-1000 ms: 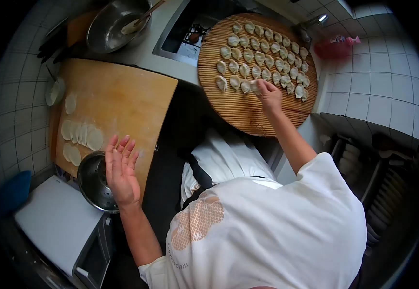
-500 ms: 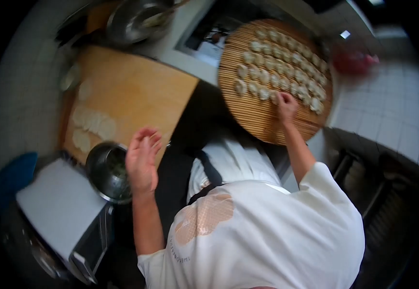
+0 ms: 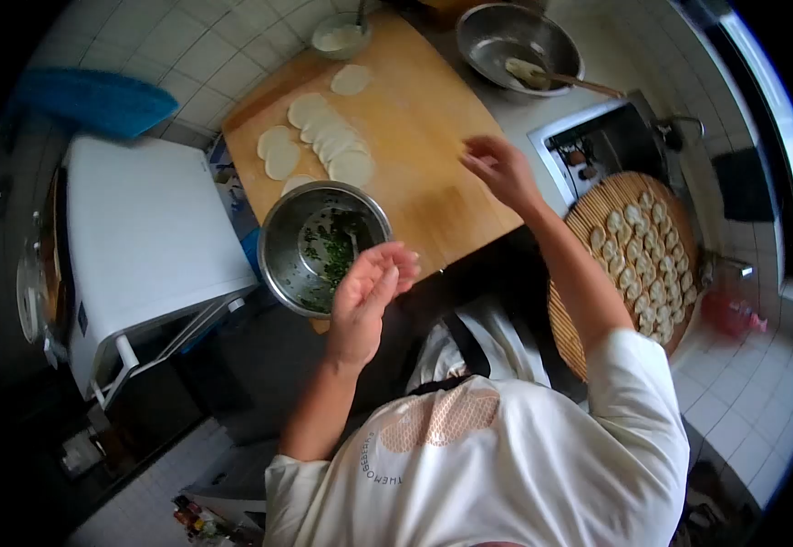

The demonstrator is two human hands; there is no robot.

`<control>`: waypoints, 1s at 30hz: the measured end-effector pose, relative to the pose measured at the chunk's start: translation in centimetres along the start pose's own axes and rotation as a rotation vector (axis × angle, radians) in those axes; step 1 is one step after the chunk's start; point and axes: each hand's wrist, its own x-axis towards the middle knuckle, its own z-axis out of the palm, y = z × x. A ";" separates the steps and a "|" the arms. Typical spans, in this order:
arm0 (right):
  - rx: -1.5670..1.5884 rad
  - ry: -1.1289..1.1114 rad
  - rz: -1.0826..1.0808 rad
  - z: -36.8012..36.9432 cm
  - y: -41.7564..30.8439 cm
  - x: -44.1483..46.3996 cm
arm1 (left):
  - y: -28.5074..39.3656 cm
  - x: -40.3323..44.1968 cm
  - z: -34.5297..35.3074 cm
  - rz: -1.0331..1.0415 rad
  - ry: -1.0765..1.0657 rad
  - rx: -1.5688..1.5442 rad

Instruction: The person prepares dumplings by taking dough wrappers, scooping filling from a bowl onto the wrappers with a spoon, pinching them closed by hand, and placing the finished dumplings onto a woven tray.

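Note:
My left hand (image 3: 371,296) hovers at the right side of a steel bowl (image 3: 273,251), palm up with loosely curled fingers and nothing in it. Chopped green filling (image 3: 323,251) lies in that bowl, along with a utensil partly in view. Over the right part of a wooden board (image 3: 433,109) my right hand (image 3: 503,173) is raised, fingers extended and holding nothing. Thin round dough wrappers (image 3: 328,132) overlap on the board's left side. Rows of folded dumplings (image 3: 647,251) sit on a round slatted tray (image 3: 570,314), right of my right forearm.
A small bowl of white powder (image 3: 340,36) stands at the board's far edge. Behind the board are a large metal bowl (image 3: 478,50) with a wooden-handled tool and a sink (image 3: 620,137). A white appliance (image 3: 155,246) stands left; a red item (image 3: 729,314) lies beyond the tray.
My right hand has left the dumplings on the tray and moved left over the board. The view has swung left toward the board and filling bowl. My left hand stays empty near the bowl.

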 end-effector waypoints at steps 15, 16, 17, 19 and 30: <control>-0.420 -0.158 -0.376 18.6 1.6 24.4 | -2.0 -8.1 -7.7 0.098 0.454 -0.148; -0.421 -0.169 -0.379 18.8 2.1 24.6 | -2.2 -8.2 -7.9 0.098 0.463 -0.155; -0.609 -0.121 -0.453 18.8 2.2 25.0 | -2.4 -8.2 -8.0 0.118 0.461 -0.150; -0.802 -0.074 -0.536 17.9 2.7 25.0 | -2.4 -8.0 -8.1 0.143 0.462 -0.154; 0.419 -0.353 -0.072 10.5 -5.4 15.7 | 1.1 -2.7 -5.4 0.142 0.307 -0.083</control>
